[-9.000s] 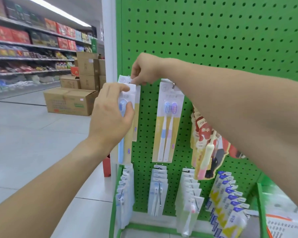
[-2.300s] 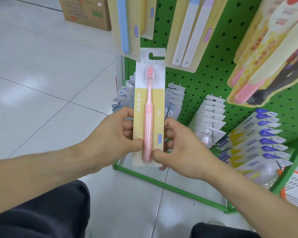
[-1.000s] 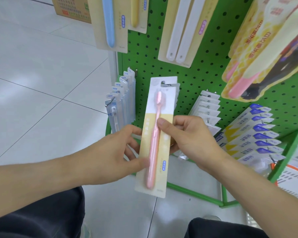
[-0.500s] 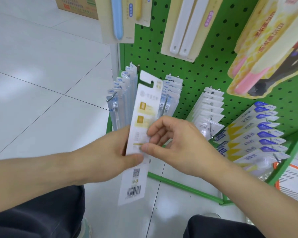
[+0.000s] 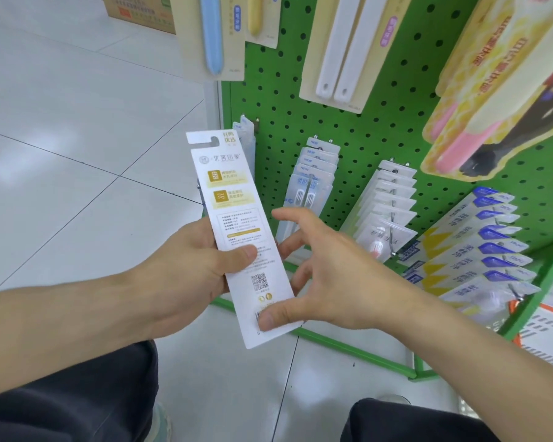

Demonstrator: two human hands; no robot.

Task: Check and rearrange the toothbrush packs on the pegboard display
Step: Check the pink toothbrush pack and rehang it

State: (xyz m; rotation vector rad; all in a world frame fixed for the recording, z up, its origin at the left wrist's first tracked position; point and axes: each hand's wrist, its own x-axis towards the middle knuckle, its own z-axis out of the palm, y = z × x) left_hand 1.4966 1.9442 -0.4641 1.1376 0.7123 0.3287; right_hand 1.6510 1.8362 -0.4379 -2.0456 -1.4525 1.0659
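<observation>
The toothbrush pack (image 5: 240,237) has been flipped, printed back now up, left hand (image 5: 186,269) clamped on its middle while the right hand (image 5: 329,275) loosens, thumb resting near the barcode, pack held just off the green pegboard (image 5: 380,129) — checking continues, rehanging likely next.

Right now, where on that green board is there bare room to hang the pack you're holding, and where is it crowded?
Bare pegboard lies between the upper hanging packs and the lower rows, beside the left edge. The lower right is crowded: clear packs, white packs and blue-topped packs are stacked on their hooks. The left hand grips the pack; the right hand touches its bottom.
</observation>
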